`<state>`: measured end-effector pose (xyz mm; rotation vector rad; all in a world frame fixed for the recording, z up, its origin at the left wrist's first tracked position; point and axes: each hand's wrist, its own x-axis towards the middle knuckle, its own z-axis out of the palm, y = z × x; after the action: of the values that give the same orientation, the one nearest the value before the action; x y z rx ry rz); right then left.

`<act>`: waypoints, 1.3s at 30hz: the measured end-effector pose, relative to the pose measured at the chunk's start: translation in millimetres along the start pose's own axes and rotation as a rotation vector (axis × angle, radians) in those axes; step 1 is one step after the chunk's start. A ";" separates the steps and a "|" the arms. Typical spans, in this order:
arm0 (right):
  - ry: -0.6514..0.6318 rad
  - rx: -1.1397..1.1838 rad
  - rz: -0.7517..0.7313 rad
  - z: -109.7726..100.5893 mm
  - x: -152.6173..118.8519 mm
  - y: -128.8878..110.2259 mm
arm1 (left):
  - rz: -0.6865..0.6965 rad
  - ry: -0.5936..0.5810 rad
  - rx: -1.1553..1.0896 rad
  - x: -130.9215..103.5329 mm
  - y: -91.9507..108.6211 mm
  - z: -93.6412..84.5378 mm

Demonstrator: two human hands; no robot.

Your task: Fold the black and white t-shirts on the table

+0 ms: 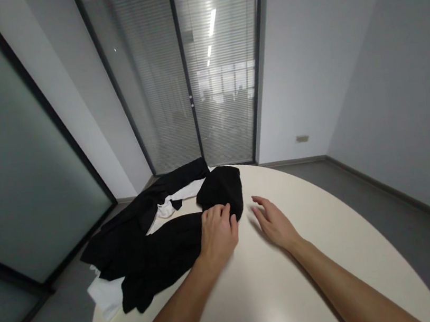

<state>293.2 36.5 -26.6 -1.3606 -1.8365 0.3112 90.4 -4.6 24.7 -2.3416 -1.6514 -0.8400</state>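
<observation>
Fingers of left hand [217, 231] slightly bent, laid on black clothing [171, 247], grip unclear; right hand's [275, 223] half-curled, nothing held, table [304, 201] overhung.

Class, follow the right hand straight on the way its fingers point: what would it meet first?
The right hand would probably meet the near right edge of the black cloth first, though its height above the table is unclear.
</observation>
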 end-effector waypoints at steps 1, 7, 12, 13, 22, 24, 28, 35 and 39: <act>0.025 0.017 -0.042 -1.3 0.5 -1.8 | 0.037 -0.042 0.000 -1.1 6.0 -3.5; -0.131 0.052 -0.291 -6.2 -0.9 -11.9 | 0.198 -0.241 -0.079 0.3 21.8 -28.0; -0.266 0.005 -0.275 -3.3 -2.9 -13.6 | -0.128 -0.203 0.155 8.0 -3.6 -40.9; -0.270 -0.002 -0.268 -2.9 -2.6 -13.8 | -0.199 -0.241 0.192 8.8 -9.3 -40.9; -0.182 -0.033 0.011 -8.9 1.7 -17.8 | 0.130 -0.312 -0.056 5.0 11.0 -40.4; -0.120 0.006 0.059 -10.6 1.3 -15.8 | 0.303 -0.355 -0.096 -1.4 25.7 -42.5; 0.030 0.101 -0.025 -15.2 1.2 -16.0 | 0.531 -0.491 -0.107 -17.1 47.5 -43.0; -0.102 -0.022 -0.083 -18.1 -1.0 -21.1 | 0.446 -0.564 -0.149 -13.1 38.9 -54.5; -0.072 0.013 0.104 -21.3 2.7 -12.8 | 0.130 -0.547 0.058 -4.4 24.6 -67.0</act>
<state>299.6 28.4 -3.9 -1.4558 -1.8226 0.4303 88.0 -46.5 82.6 -2.7600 -1.6321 -0.1208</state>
